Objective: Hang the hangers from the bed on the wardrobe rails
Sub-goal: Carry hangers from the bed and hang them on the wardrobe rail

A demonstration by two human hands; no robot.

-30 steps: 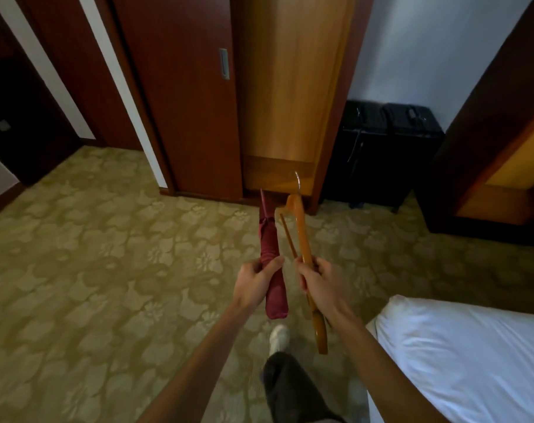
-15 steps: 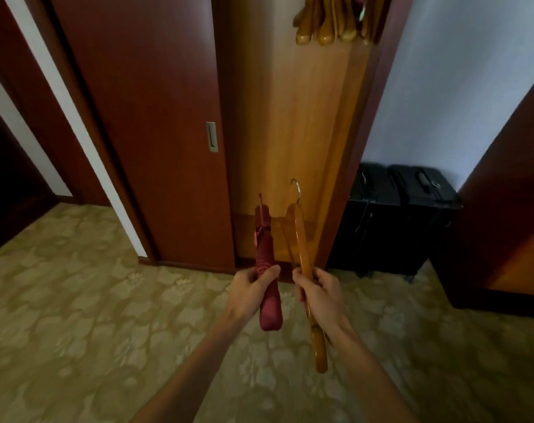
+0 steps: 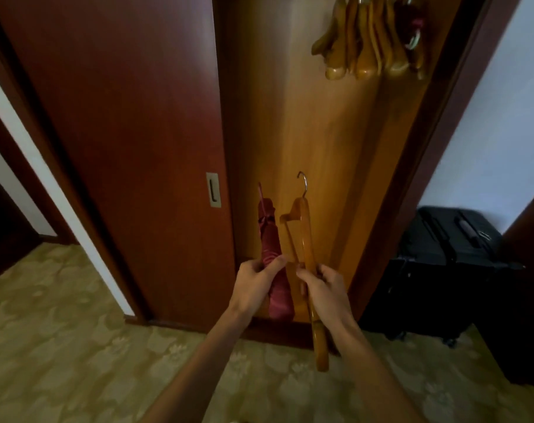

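L hand [image 3: 255,283] grips padded red hanger [image 3: 271,257], soft, light; R hand [image 3: 322,290] grips wooden hanger [image 3: 307,248], stiff, prob. best lifted near hook.

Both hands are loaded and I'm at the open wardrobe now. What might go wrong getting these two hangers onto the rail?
1. The hanging wooden hangers already crowd the top right of the wardrobe, so the metal hook of the wooden hanger in the right hand may snag them.
2. The left hand grips the red padded hanger low down, so aiming its hook may be awkward.
3. The rail itself is out of view.
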